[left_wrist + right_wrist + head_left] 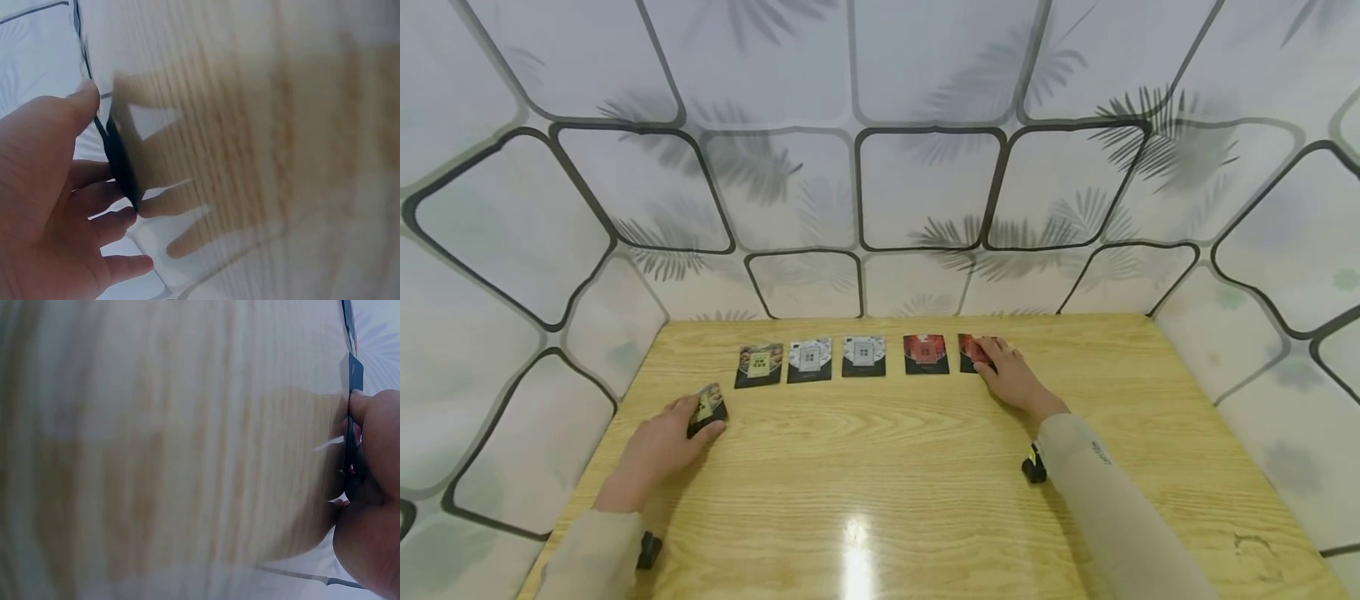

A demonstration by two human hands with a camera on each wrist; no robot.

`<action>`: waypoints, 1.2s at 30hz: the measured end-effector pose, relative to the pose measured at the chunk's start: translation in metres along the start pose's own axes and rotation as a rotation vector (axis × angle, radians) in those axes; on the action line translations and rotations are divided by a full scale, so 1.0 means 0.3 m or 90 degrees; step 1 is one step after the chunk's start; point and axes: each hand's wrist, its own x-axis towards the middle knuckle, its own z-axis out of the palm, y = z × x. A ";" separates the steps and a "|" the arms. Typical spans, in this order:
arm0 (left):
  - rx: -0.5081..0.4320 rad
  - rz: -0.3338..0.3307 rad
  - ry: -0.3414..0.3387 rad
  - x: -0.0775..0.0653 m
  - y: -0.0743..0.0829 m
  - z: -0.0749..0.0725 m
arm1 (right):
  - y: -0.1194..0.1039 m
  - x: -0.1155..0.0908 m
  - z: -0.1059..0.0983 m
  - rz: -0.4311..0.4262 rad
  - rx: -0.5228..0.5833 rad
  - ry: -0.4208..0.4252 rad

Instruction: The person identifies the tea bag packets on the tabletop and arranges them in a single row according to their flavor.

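In the head view my left hand [661, 443] holds a small flat packet [709, 407] with a black lower part, a brown picture and a yellow-green label. It is tilted, with the thumb at its lower edge. In the left wrist view the same packet [123, 159] shows as a dark edge just over the table, between thumb and fingers. At the row's right end my right hand [1017, 382] grips a red-and-black packet [968, 357], partly hidden under the fingers. The right wrist view shows the thumb on that dark packet [355, 374].
Between the hands, a brown packet [760, 363], a silver packet [809, 358], another silver packet [863, 356] and a red packet [926, 354] lie in a row on the wood-grain table [880, 450]. Patterned fabric walls [925, 183] surround the table's back and sides.
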 end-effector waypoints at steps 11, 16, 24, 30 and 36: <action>-0.014 -0.015 -0.016 0.064 -0.007 0.002 | 0.005 0.003 0.000 0.003 -0.002 -0.007; -0.018 0.003 -0.028 0.089 -0.019 0.010 | 0.001 0.003 -0.001 0.010 -0.001 -0.008; -0.051 0.006 -0.041 0.114 -0.020 0.015 | 0.007 0.003 0.007 -0.003 -0.014 0.004; -0.053 0.006 -0.036 0.131 -0.014 0.016 | 0.012 0.005 0.009 -0.001 -0.012 0.008; -0.057 -0.004 -0.037 0.146 -0.013 0.011 | 0.006 0.003 0.007 -0.003 -0.007 0.010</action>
